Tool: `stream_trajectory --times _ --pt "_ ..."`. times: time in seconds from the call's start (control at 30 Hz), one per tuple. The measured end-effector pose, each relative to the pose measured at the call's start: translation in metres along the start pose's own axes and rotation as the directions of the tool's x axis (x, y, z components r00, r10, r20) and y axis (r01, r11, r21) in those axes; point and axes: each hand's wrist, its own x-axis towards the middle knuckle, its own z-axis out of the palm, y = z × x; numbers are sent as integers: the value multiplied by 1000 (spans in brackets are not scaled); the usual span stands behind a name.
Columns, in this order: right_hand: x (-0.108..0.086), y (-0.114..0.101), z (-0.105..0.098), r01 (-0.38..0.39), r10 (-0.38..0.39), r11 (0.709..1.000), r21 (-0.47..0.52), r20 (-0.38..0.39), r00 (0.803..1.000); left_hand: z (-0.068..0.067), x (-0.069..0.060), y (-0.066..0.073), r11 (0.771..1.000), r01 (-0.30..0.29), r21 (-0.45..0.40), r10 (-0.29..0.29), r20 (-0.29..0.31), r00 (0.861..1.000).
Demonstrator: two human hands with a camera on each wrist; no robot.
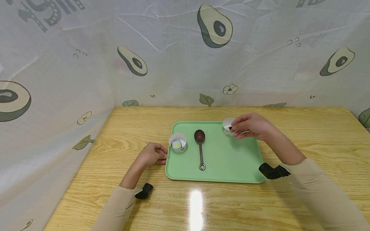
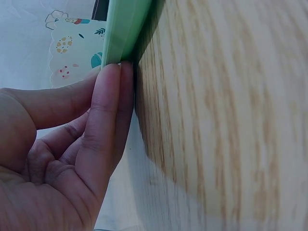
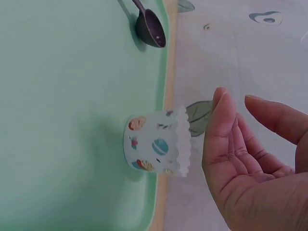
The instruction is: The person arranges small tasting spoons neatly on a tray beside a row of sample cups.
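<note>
My left hand [image 1: 153,154] pinches the left rim of a light green tray [image 1: 231,160] between thumb and fingers, as the left wrist view shows up close. Over the paper baking cup [image 3: 154,142] at the tray's far right hangs my right hand [image 1: 252,126], its thumb and fingertips apart with nothing between them. Something small and black [image 1: 231,128] shows inside that cup in the head view. A second paper cup [image 1: 181,150], near the left rim, contains a whitish piece with a yellow-green spot [image 1: 176,144]. Between the cups lies a dark brown spoon [image 1: 199,136], handle towards me.
The tray lies on a wood-grain table [image 1: 138,125]. Behind and to the left hangs a pale cloth [image 1: 173,70] printed with avocados and leaves. Black wrist devices [image 1: 274,171] sit at both beige sleeves.
</note>
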Motion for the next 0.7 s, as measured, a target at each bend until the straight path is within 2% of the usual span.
stream_trajectory --times 0.5,0.7 --pt "-11 6 -35 29 -29 1000 -3 -36 999 0 1 -1 1000 -4 7 4 -6 1000" --pt "-13 10 -48 16 -16 1000 6 -53 998 0 2 -2 1000 -3 7 3 -4 1000"
